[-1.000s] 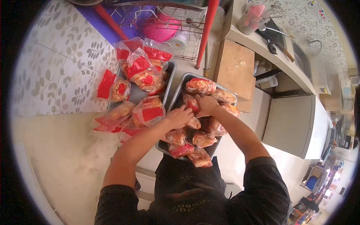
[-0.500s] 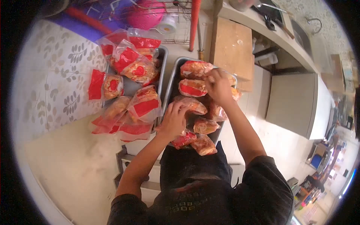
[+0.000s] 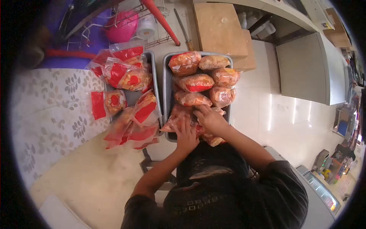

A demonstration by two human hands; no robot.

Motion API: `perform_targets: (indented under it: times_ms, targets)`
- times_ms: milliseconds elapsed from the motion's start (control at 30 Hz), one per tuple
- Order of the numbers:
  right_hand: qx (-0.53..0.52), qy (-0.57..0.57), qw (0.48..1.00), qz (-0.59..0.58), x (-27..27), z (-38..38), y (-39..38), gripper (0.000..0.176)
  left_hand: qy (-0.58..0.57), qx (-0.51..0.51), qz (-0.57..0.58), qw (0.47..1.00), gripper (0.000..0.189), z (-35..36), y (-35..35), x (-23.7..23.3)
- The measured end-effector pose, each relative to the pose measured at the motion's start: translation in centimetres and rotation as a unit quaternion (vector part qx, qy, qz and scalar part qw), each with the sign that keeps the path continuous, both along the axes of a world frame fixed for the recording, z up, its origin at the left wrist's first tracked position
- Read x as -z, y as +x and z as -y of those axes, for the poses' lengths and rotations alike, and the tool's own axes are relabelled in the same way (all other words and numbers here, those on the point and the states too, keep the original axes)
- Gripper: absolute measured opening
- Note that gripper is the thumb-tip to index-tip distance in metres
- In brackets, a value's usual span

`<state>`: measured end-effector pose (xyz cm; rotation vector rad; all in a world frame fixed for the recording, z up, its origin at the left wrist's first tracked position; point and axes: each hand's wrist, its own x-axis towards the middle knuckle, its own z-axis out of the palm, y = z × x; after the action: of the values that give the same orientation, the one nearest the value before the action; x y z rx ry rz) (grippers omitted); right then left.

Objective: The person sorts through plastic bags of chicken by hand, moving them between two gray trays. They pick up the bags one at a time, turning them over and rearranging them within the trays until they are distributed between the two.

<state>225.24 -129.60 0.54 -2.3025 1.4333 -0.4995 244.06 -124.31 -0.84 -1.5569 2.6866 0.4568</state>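
Pale tiled floor [image 3: 263,114] spreads at three o'clock; two bare hands work at the six-o'clock end of a grey tray [image 3: 166,80].

The step in hand looks like close two-handed handling of film-wrapped packets [image 3: 196,83], which lie side by side toward twelve o'clock. Left hand [image 3: 187,140] rests with fingers outstretched on a crumpled packet [image 3: 178,115]; right hand [image 3: 210,121] curls partway at that packet's four-o'clock side. Thumbs and tips are partly hidden, so I cannot tell whether either grip is clamped. At nine o'clock, a second tray [image 3: 154,72] carries red-and-clear bags [image 3: 133,79]; cardboard boxes [image 3: 219,26] stand at one o'clock. Any next move seems to call for a light, even touch, since slick film could slip and neighbouring packets sit tight.
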Motion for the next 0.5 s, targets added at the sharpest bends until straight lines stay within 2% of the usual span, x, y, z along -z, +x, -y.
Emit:
perform_targets:
  times_ms: [67,133,167,200,233,267,300,367,400,500]
  targets:
    - [0.038,-0.062,0.988,-0.135,0.3,1.8,1.6,0.029,-0.062,0.116,0.009,0.991,0.051,-2.4,0.7,5.2]
    - [0.054,0.115,0.966,-0.223,0.7,3.6,2.6,0.029,-0.051,0.113,-0.031,0.992,0.046,-3.2,0.6,7.5]
    - [0.061,0.203,0.94,-0.267,1.0,4.3,2.9,0.029,-0.036,0.089,0.021,0.995,0.046,-3.1,0.0,6.8]
    - [0.051,0.157,0.938,-0.304,3.8,4.5,3.2,0.038,-0.021,0.063,0.071,0.995,0.046,-2.9,-0.8,6.3]
    - [0.052,0.14,0.94,-0.308,5.9,4.8,3.3,0.039,-0.003,0.035,0.12,0.992,0.047,-2.8,-1.4,5.9]
    - [0.051,0.122,0.941,-0.313,7.7,5.3,3.4,0.041,-0.027,0.066,0.144,0.987,0.044,-2.6,-1.7,6.1]
    - [0.05,0.102,0.942,-0.316,8.5,5.9,3.5,0.042,0.023,0.071,0.141,0.987,0.043,-1.7,-2.0,5.6]
    - [0.02,0.161,0.953,-0.256,5.4,6.8,3.6,0.041,0.126,0.084,0.132,0.98,0.04,-0.6,-2.1,3.6]
    - [0.006,0.188,0.956,-0.226,4.0,7.4,3.8,0.041,0.085,0.117,0.129,0.981,0.04,-1.0,-1.5,4.0]
    - [-0.053,0.14,0.966,-0.211,2.8,9.2,5.8,0.035,-0.063,0.205,0.128,0.968,0.038,-1.5,1.7,5.5]
